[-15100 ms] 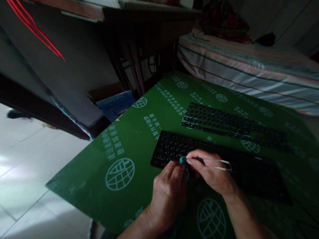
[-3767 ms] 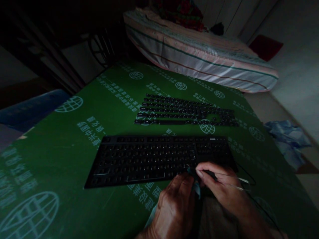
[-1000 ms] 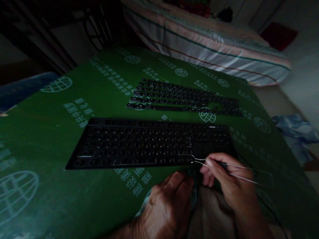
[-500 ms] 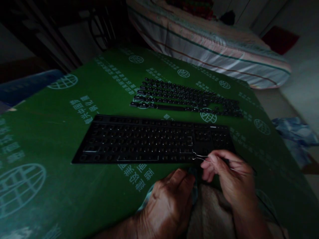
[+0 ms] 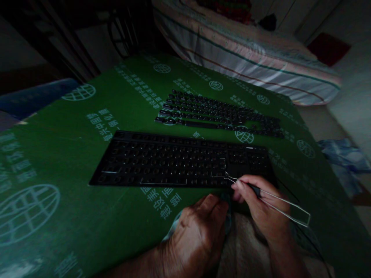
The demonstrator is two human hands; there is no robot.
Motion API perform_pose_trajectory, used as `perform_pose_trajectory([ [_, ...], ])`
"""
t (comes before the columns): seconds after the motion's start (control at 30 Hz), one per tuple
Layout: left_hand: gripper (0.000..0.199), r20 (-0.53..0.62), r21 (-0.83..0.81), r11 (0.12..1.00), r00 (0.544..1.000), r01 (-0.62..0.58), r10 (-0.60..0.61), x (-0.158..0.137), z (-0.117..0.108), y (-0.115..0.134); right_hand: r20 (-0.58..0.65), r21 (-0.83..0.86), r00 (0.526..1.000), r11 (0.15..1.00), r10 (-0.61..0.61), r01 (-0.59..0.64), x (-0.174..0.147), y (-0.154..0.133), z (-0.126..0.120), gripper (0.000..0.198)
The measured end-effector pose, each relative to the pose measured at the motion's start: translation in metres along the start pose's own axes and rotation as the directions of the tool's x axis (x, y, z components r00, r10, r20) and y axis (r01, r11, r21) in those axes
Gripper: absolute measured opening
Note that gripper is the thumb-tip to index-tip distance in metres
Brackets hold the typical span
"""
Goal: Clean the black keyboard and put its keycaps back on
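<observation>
A black keyboard base (image 5: 162,162) without its keycaps lies across the green table. My right hand (image 5: 261,204) pinches a wire keycap puller (image 5: 295,212) with a dark grip. The puller's hooked wire tips are over the keyboard's lower right part, close to the bottom rows; whether they touch it I cannot tell. My left hand (image 5: 199,227) is curled into a fist near the table's front edge, just below the keyboard. Its fingertips are hidden, so what it holds, if anything, does not show. Beyond the keyboard, the removed black keycaps (image 5: 199,125) lie in rows in keyboard order.
White globes and lettering mark the green table top (image 5: 69,154). A dark cable (image 5: 310,237) runs from the keyboard's right end toward the front. Behind the table stands a bed with a striped sheet (image 5: 232,58). A blue object (image 5: 37,94) is at the left edge.
My right hand has turned, and the puller's far wire loop now shows to its right. Its tips have shifted slightly up over the keyboard. The whole view has shifted a little; my left hand stays curled.
</observation>
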State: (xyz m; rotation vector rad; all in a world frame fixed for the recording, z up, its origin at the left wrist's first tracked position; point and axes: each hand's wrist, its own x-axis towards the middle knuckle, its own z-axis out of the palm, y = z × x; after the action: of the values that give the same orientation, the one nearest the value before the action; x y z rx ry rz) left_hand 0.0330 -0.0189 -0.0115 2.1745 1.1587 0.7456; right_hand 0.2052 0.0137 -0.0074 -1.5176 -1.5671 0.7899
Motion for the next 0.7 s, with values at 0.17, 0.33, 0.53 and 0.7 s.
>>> perform_pose_trajectory([
  [0.17, 0.030, -0.003, -0.004, 1.000, 1.000, -0.010, 0.010, 0.0002, -0.0008, 0.0003, -0.003, -0.009, 1.000, 1.000, -0.009, 0.009, -0.0004, 0.0002, 0.0001, 0.014],
  [0.33, 0.033, -0.013, -0.002, 1.000, 1.000, -0.006, 0.006, 0.0002, -0.0006, 0.0016, -0.016, -0.063, 0.999, 0.998, -0.032, 0.031, 0.0001, -0.0007, 0.0004, 0.012],
  [0.53, 0.032, 0.006, -0.003, 1.000, 1.000, -0.004, 0.004, 0.0013, -0.0025, 0.0027, -0.011, -0.106, 0.997, 0.992, -0.073, 0.072, 0.0006, -0.0057, 0.0010, 0.011],
  [0.7, 0.033, 0.000, 0.009, 1.000, 1.000, 0.002, -0.002, 0.0008, -0.0024, 0.0029, 0.011, -0.122, 0.992, 0.985, -0.125, 0.126, 0.0018, -0.0070, 0.0004, 0.011],
])
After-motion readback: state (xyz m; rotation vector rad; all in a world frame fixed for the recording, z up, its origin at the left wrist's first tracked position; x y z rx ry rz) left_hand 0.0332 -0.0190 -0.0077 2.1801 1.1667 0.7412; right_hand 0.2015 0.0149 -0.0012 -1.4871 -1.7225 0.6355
